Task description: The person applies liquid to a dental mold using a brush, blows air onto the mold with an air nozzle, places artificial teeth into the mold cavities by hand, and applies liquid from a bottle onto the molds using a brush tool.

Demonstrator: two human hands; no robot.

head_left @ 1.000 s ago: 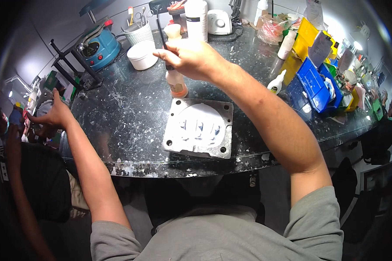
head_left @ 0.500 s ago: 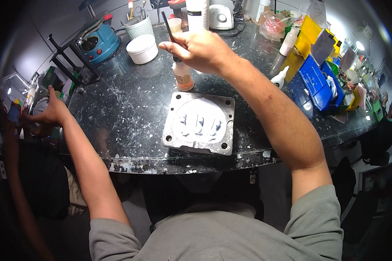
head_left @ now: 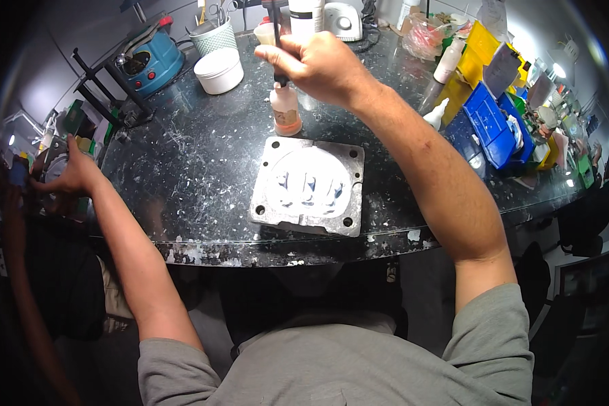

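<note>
My right hand (head_left: 325, 68) is closed around a black-handled brush (head_left: 276, 20), held nearly upright over a small clear bottle (head_left: 283, 111) with orange liquid at its bottom. The brush's lower end meets the bottle mouth; its bristles do not show. Nearer to me lies a square metal mould half (head_left: 264, 196) with corner holes. White plaster (head_left: 311, 166) fills its round middle, with several small shapes in a row. At the far left, my left hand (head_left: 81, 170) has thumb and fingers spread beside a round greyish thing; whether it touches that thing is unclear.
A blue machine (head_left: 162, 64), a black stand (head_left: 108, 95) and a white tub (head_left: 220, 73) stand at the back left. Blue bins (head_left: 490, 128), yellow bins and white squeeze bottles (head_left: 437, 115) crowd the right. Part of another arm (head_left: 21, 257) shows dimly at far left.
The brush handle has swung from leaning left to nearly upright, as my right hand shifted slightly right and turned. My left hand has moved slightly left. The mould half appears a little higher.
</note>
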